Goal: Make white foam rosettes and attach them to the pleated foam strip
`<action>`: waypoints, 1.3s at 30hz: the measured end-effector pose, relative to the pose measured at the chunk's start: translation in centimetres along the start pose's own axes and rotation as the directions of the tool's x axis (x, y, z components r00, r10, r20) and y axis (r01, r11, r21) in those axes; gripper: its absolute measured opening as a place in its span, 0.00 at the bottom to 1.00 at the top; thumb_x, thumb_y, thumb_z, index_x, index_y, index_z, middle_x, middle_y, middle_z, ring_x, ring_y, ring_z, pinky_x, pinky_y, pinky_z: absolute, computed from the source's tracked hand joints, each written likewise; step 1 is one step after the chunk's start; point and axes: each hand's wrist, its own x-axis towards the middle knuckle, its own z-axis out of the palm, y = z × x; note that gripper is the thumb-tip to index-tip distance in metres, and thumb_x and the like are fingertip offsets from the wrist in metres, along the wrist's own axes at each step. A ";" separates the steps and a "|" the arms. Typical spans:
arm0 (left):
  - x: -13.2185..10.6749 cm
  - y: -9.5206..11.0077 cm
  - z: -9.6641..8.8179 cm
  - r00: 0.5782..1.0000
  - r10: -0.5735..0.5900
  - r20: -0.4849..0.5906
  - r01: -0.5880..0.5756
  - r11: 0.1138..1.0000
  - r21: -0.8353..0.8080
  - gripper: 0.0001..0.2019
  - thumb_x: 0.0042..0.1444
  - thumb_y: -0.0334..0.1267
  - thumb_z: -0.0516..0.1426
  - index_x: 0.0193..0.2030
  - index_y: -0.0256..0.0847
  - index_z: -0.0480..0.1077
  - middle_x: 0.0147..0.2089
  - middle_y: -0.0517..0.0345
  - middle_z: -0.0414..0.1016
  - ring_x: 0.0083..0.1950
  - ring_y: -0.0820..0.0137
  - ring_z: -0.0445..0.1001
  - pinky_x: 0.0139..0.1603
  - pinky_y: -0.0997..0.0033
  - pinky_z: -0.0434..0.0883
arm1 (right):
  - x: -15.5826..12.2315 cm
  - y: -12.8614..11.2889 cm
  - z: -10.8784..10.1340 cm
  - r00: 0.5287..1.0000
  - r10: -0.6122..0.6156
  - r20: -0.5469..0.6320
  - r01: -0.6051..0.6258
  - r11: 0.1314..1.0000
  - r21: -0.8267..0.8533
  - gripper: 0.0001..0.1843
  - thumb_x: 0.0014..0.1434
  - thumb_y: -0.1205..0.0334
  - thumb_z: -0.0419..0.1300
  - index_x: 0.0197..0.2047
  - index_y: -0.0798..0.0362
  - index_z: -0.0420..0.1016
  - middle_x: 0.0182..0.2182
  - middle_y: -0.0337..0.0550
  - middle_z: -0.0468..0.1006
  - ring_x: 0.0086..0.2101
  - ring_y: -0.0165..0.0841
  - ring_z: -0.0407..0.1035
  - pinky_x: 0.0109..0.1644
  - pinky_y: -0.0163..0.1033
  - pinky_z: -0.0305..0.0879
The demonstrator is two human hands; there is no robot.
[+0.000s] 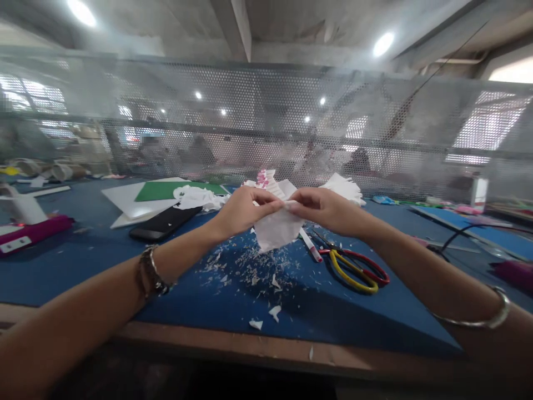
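A thin white piece of paper [278, 230] hangs between my hands above the table. My left hand [245, 210] pinches its upper edge between thumb and fingers. Close beside it, my right hand [327, 208] pinches the same edge, and the fingertips almost meet. Behind the fingers shows a strip with pink marks [263, 179]; whether it belongs to the same sheet I cannot tell. Scissors with one yellow and one red handle [353, 272] lie below my right hand. Next to them is a white marker with a red end [310, 245].
Small white scraps [254, 266] litter the blue table [200, 311]. At left are a black phone [164, 222], a green sheet [160, 190] and crumpled white paper [197, 197]. More white paper [343, 187] lies behind my right hand. A perforated metal screen [233, 133] stands at the back.
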 end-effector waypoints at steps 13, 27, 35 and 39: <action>-0.9 0.4 0.2 0.995 0.099 -0.010 -0.097 0.990 0.101 0.09 0.51 0.38 0.52 0.29 0.35 0.70 0.29 0.58 0.73 0.32 0.76 0.68 0.35 0.77 0.64 | -0.7 -0.8 1.2 0.993 -0.043 -0.106 0.024 0.986 -0.167 0.07 0.52 0.63 0.51 0.26 0.55 0.64 0.21 0.37 0.67 0.24 0.25 0.60 0.27 0.32 0.53; -1.0 0.3 0.6 0.999 -0.022 0.030 0.030 0.963 -0.269 0.10 0.49 0.41 0.51 0.29 0.34 0.65 0.27 0.58 0.67 0.27 0.77 0.63 0.30 0.76 0.65 | -1.9 -0.5 3.3 0.925 0.066 -0.375 0.056 0.950 0.306 0.05 0.50 0.61 0.55 0.31 0.52 0.65 0.22 0.35 0.67 0.25 0.25 0.62 0.28 0.32 0.58; -1.2 0.4 1.3 0.986 -0.116 0.119 0.158 0.880 -0.448 0.08 0.49 0.39 0.51 0.26 0.36 0.60 0.26 0.59 0.66 0.24 0.80 0.62 0.26 0.78 0.64 | -2.3 -1.0 3.6 0.924 0.044 -0.380 0.093 0.938 0.334 0.04 0.49 0.63 0.55 0.31 0.51 0.69 0.27 0.38 0.73 0.28 0.26 0.67 0.29 0.32 0.60; -1.3 0.4 1.3 0.986 -0.112 0.122 0.148 0.927 -0.346 0.07 0.51 0.37 0.48 0.28 0.36 0.60 0.27 0.57 0.67 0.26 0.78 0.64 0.27 0.77 0.64 | -2.4 -1.1 3.4 0.927 0.140 -0.347 -0.002 0.929 0.370 0.07 0.48 0.60 0.56 0.31 0.53 0.68 0.22 0.38 0.73 0.24 0.26 0.66 0.25 0.32 0.58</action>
